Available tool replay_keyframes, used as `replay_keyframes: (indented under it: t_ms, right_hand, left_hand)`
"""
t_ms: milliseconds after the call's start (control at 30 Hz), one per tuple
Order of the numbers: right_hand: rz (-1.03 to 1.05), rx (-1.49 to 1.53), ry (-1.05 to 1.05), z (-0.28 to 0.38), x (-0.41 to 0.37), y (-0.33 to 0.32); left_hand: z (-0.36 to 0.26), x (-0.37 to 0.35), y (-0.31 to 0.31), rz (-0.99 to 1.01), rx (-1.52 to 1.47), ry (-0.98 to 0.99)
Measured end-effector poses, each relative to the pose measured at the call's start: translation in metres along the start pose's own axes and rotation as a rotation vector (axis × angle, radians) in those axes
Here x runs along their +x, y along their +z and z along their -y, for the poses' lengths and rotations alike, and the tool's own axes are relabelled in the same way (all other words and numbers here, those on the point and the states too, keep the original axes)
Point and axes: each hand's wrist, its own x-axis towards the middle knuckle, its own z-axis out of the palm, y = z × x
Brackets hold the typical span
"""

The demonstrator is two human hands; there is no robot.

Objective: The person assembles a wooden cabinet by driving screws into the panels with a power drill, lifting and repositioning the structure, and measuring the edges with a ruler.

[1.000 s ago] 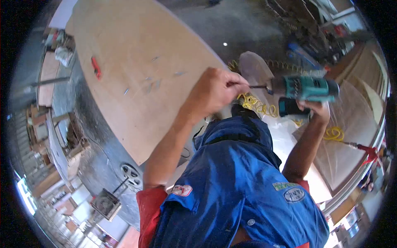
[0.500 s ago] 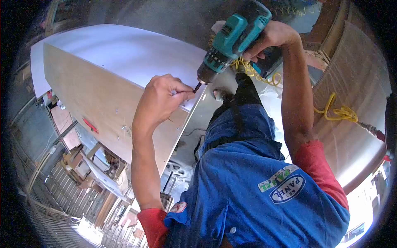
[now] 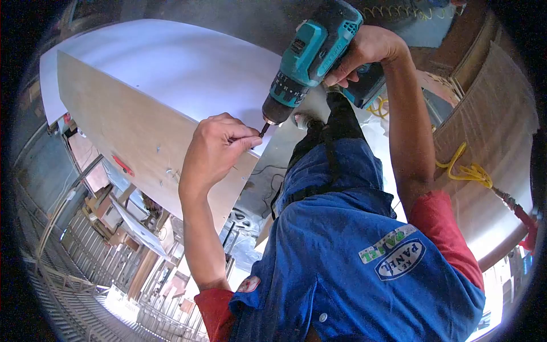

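Note:
My right hand (image 3: 367, 54) is wrapped round the grip of a teal and black cordless drill (image 3: 310, 54), which points down and to the left. A short dark bit (image 3: 265, 126) sticks out of its chuck. My left hand (image 3: 216, 142) is closed in a pinch just at the bit's tip, on a thin dark piece that looks like a screw, mostly hidden by the fingers. Both meet over the near corner of a large white panel (image 3: 171, 62). A light brown board (image 3: 114, 119) joins this panel along its long edge.
A red tool (image 3: 122, 165) lies against the brown board. To the right, a yellow hose (image 3: 473, 171) hangs by a large wrapped brown sheet (image 3: 484, 119). Shelving and boxes stand at lower left. My legs and shoe show beyond the panel corner.
The drill and both hands have shifted slightly left and down in view, with the bit still at my left fingertips. The panel's position in view has also shifted slightly.

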Motion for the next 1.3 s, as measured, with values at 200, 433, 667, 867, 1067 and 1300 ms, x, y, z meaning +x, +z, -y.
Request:
replay_keyframes:
  t_ms: [200,433,667,867,1067,1300]
  right_hand:
    - [-0.001,0.005,-0.045,-0.002,0.002,0.005]
    - [-0.023,0.033,-0.027,0.002,-0.001,0.006]
    - [0.026,0.032,-0.049,-0.005,0.003,0.006]
    - [0.189,-0.044,-0.275,-0.011,0.005,-0.004]
    - [0.236,-0.556,-0.957,-0.024,0.010,-0.012]
    - [0.214,-0.690,-0.975,-0.018,0.006,-0.013]
  left_hand:
    - [0.004,-0.001,0.002,-0.037,0.021,0.068]
    - [0.016,-0.015,-0.001,-0.075,0.294,0.229]
    - [0.031,-0.018,0.004,-0.081,0.229,0.249]
    - [0.034,-0.017,0.007,-0.095,0.229,0.262]
    - [0.033,-0.016,0.007,-0.091,0.213,0.254]
    - [0.032,-0.017,0.007,-0.094,0.222,0.239]
